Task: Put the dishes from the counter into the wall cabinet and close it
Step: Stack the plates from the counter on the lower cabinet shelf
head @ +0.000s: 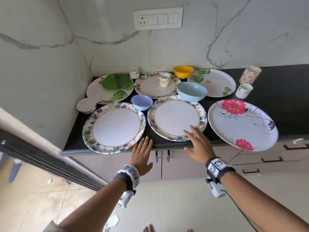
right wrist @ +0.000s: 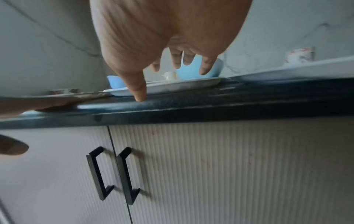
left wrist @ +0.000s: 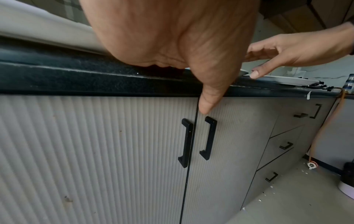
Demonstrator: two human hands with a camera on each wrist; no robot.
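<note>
Over the black stone table (head: 167, 144), left hand (head: 141, 154) and right hand (head: 199, 144) hover with flat, empty grips. First pickup looks pending (every dish remains out); next, grasp the round leaf-rimmed white plate (head: 177, 118).

The counter (head: 275, 91) is dark, speckled, polished stone. Behind it the wall (head: 200, 47) is glossy veined marble. The 2 cabinet doors (left wrist: 114, 151) below look matt and ribbed, with black handles (left wrist: 185, 142).

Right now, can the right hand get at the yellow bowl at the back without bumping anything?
Probably not cleanly. The right hand is over the near plate, and the blue bowl stands between it and the yellow bowl; it would have to reach over.
</note>
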